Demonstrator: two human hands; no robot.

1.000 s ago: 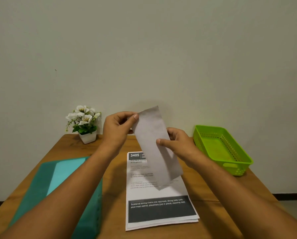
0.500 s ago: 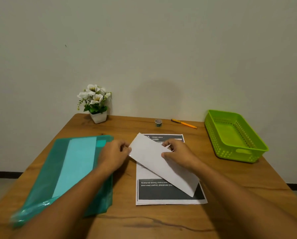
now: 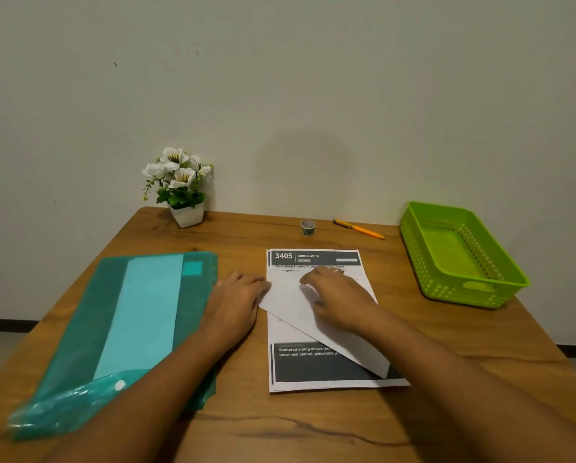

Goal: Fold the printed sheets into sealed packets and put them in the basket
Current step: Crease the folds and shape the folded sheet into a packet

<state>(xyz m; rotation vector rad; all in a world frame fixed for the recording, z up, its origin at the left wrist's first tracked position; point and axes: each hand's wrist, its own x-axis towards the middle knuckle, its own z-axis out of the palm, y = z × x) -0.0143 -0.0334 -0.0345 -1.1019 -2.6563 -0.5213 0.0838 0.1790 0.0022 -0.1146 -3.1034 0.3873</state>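
Note:
A folded white sheet lies slantwise on a small stack of printed sheets in the middle of the wooden table. My left hand rests at the folded sheet's upper left end, fingers on its edge. Pressing down on its upper middle is my right hand, fingers spread flat. The lime green basket stands empty at the right, apart from both hands.
A teal plastic folder lies at the left. At the back stand a white flower pot, a small tape roll and an orange pen. The wooden table ends at the wall.
The folded sheet came down from mid-air onto the printed stack. Both hands moved from holding it to pressing it flat, and the view tilted down.

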